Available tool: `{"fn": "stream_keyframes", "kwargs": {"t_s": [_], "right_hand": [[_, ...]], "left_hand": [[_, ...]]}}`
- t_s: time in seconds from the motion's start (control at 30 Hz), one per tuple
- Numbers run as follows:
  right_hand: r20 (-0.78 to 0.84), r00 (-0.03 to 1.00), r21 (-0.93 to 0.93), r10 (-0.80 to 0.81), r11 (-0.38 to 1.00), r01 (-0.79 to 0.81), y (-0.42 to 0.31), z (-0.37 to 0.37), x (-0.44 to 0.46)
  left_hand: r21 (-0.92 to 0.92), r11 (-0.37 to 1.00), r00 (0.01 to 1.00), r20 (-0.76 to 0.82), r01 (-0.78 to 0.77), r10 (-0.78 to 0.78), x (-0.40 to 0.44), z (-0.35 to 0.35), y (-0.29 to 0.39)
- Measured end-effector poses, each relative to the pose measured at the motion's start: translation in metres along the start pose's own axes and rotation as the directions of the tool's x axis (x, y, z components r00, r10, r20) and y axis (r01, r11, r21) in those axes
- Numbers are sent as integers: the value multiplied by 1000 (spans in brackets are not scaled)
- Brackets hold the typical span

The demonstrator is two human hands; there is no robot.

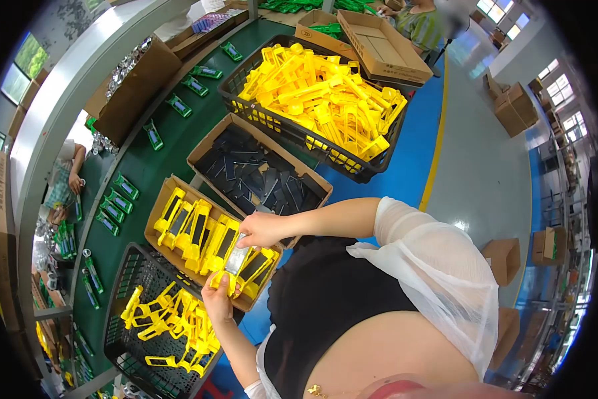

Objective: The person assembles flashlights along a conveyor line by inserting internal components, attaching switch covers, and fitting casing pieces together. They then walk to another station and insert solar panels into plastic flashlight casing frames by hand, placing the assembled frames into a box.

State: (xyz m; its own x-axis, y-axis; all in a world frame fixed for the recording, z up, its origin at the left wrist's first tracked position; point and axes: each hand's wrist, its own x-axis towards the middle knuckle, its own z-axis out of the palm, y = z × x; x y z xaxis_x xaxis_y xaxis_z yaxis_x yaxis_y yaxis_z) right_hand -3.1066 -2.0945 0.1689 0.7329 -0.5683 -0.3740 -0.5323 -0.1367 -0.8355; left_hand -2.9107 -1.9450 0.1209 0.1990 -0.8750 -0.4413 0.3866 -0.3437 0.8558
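Over a cardboard box (154, 225) of yellow frames with dark inserts, my left hand (218, 300) is closed on the lower end of a yellow part (231, 279). My right hand (262, 229) has its fingers closed at the upper end of the same part, on a grey-silver plate (236, 258) lying along it. A carton (199, 154) of loose black strips (236, 163) stands just beyond my right hand. Left of my left hand is a dark crate (116, 319) with yellow frames (172, 319) in it.
A black crate (299, 133) heaped with yellow parts stands at the back, beside an open carton (385, 50). Green pieces (154, 135) line the green conveyor (136, 163). Across it, a co-worker's hand (76, 183) is at the left; another person (418, 26) is at the top.
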Motion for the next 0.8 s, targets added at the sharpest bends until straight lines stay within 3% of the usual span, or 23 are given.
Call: {"fn": "stream_keyframes", "kwargs": {"t_s": [0.13,0.17,0.23,0.43,0.57,0.67,0.77,0.8], "right_hand": [[5,1000,-27,29,999,-29,0,-4,-4],[-54,997,-47,-55,998,52,19,5,4],[7,997,-42,81,996,-81,-9,-4,-9],[270,908,-37,320,946,-323,23,19,12],[256,913,-91,318,948,-304,30,22,26],[196,958,-55,211,977,-204,39,29,30],[218,947,-105,234,971,-216,47,32,36],[265,907,-70,328,944,-321,43,29,39]], "left_hand": [[14,999,998,-45,43,-42,-7,8,-4],[13,998,996,-71,55,-54,-7,8,-7],[-50,996,993,-82,75,-78,-8,7,-15],[-171,965,975,-63,199,-212,-20,1,-52],[-226,948,963,-97,223,-250,-16,3,-71],[-224,951,964,-111,214,-243,-7,1,-82],[-258,940,959,-119,221,-258,-3,1,-85],[-274,937,961,-109,217,-255,-3,-1,-87]]}}
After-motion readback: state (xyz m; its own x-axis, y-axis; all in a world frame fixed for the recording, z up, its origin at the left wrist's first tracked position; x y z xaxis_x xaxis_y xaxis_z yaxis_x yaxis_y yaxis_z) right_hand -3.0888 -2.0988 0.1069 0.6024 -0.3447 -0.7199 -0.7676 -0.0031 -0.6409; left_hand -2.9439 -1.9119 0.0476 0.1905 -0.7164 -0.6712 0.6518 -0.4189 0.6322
